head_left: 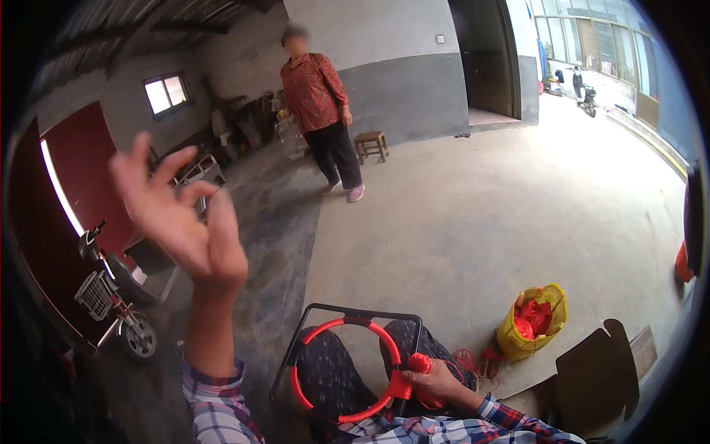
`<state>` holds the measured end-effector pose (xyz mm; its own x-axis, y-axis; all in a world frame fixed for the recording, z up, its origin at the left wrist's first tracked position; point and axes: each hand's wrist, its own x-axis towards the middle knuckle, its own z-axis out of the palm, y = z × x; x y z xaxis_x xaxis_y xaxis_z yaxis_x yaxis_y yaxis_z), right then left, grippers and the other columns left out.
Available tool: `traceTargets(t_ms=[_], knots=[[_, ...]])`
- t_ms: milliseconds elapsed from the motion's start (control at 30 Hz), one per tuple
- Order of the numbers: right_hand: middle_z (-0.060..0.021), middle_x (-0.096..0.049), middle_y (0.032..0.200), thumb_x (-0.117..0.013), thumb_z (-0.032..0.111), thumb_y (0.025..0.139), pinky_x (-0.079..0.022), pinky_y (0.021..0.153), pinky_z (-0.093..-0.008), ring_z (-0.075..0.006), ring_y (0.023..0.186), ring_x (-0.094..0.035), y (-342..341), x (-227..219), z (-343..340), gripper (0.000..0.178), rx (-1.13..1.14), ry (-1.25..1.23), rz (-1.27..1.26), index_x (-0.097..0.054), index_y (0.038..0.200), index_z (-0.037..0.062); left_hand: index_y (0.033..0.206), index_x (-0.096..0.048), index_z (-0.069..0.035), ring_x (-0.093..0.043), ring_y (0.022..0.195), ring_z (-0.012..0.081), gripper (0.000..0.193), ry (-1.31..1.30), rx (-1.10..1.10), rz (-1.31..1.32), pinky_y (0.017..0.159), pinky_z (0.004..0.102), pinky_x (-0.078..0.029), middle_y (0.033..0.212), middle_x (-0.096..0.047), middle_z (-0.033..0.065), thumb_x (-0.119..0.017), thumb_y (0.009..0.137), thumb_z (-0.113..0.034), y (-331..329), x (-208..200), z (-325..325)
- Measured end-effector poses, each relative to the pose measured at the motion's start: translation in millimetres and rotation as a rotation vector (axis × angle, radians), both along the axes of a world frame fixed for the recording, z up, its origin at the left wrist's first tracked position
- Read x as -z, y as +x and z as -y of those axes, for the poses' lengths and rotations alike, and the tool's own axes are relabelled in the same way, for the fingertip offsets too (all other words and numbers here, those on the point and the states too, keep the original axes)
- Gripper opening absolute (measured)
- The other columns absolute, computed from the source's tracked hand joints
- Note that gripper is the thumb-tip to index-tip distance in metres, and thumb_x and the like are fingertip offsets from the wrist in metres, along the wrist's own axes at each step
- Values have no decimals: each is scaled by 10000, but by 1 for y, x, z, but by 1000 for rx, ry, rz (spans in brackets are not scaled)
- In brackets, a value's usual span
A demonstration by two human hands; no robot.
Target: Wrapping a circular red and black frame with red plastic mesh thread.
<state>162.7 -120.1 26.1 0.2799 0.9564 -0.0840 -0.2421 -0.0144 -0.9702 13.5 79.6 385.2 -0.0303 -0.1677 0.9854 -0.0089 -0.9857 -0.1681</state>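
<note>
Ring [298,388] is sitting in a black frame [366,311] over the person's lap, its red stretches alternating with black ones. The right hand [447,385] is clamping down on a red bundle [419,362] at the frame's right side, the thumb lying toward the ring; whether the fingers are also gripping the frame, I cannot tell. The left hand [185,235] is hanging raised and well apart from the ring, most fingers spreading, the forefinger curling close to the thumb; blur is hiding whether they are meeting or pinching a strand.

The ring and frame are looking stiff and fairly light, probably keeping their shape under a firm hold and not likely to break easily. The bundle is looking soft, so it would be giving under a squeeze, and its smooth turns might be slipping or loosening. The frame's bare black bars are offering the surest hold, since gripping there would be leaving the red parts undisturbed. With only the lap apparently supporting it, the ring could be tipping when pulled from one side. A yellow bag [516,346] holding more red stuff is standing on the floor to the right.
</note>
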Motion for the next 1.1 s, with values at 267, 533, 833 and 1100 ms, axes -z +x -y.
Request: traceTargets(t_ms=[267,533,833,1100], knots=[[-15,-652,852,-706,183,866,-482,748,-270,-85,798,-582,2,2,1,200,-14,-50,28,-630,934,12,1464,-171,-27,-333,1318,314,772,-157,-264,101,1012,438,-339,1458,-282,209,-538,787,-74,-18,0,-54],[-16,-653,851,-702,191,869,-483,751,-271,-83,797,-585,2,-1,-1,215,-15,-51,125,-628,944,4,1420,-295,-8,-250,1395,331,737,-434,-603,-90,1149,406,-206,1501,-263,188,-623,764,-84,-6,28,-121],[-21,-648,851,-680,149,880,-485,758,-275,-88,800,-586,-2,-6,-1,162,-25,-26,51,-622,917,2,1386,-333,3,-247,1380,407,716,-492,-162,-122,1137,447,-203,1478,-243,268,-584,715,-25,33,57,-80],[-12,-647,850,-690,157,874,-483,756,-269,-85,800,-584,-2,-10,1,165,-13,-32,2,-622,914,11,1295,-494,-82,-325,1364,385,565,272,-287,-383,1124,496,-164,1407,-385,256,-540,733,-45,44,90,10]])
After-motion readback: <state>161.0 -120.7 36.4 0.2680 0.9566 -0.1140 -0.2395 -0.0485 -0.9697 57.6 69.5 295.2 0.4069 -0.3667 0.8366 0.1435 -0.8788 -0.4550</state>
